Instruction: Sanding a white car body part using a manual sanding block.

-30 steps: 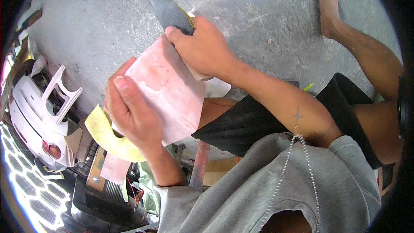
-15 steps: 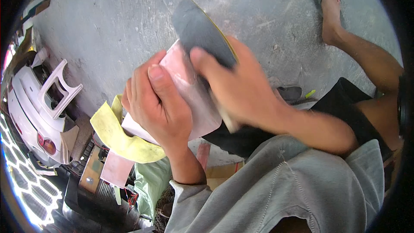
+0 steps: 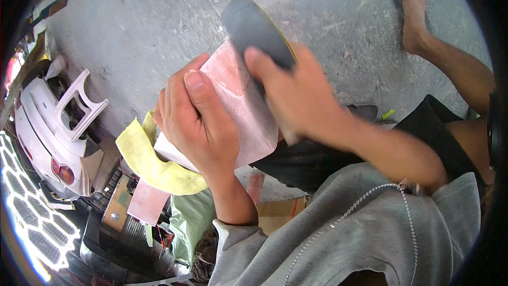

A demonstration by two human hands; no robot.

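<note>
My left hand (image 3: 201,119) is closed around a boxy, pale pink and white part (image 3: 256,130), its thumb lying on the upper face near a pinker patch. My right hand (image 3: 304,98), blurred by motion, grips a dark grey sheet of sandpaper (image 3: 256,26) with a thin yellow edge. The sheet lies along the right side of the part and sticks out past its far end. A pale end of something shows below my right fingers; what it is I cannot tell. Under the part's left end hangs a yellow cloth (image 3: 140,145).
A white car rear section (image 3: 50,132) with a red tail light stands at the left, a white frame (image 3: 79,108) against it. Below the cloth are a pink panel (image 3: 148,202) and a green plastic bag (image 3: 190,220). Another person's sandalled foot (image 3: 411,2) rests on the concrete floor at the upper right.
The whole view has shifted slightly. My right hand and the sandpaper sit a little further right and up, still against the part; my left hand keeps its grip.
</note>
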